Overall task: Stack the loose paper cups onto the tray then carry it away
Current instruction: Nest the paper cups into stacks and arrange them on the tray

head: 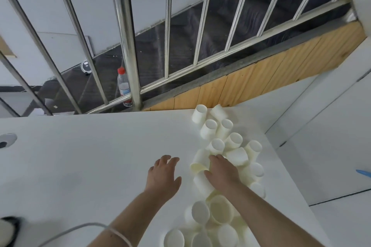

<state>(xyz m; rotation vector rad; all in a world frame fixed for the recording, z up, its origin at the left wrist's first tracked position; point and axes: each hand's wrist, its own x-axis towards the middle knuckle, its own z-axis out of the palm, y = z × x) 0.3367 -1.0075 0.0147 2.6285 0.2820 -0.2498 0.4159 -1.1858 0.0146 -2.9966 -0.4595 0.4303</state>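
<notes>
Several loose white paper cups (226, 146) lie in a scattered heap along the right side of the white table (90, 156), some upside down, some on their sides. My right hand (222, 170) reaches into the heap, its fingers curled over a cup lying on its side (197, 166). My left hand (163, 172) hovers open over the bare table just left of the heap, fingers spread, holding nothing. No tray is in view.
The table's right edge (285, 166) runs close beside the cups. A metal railing (128, 36) stands behind the table, with a plastic water bottle (123, 86) beyond it. A grey cable (70, 228) crosses the near left; a round cable hole (7, 140) sits far left.
</notes>
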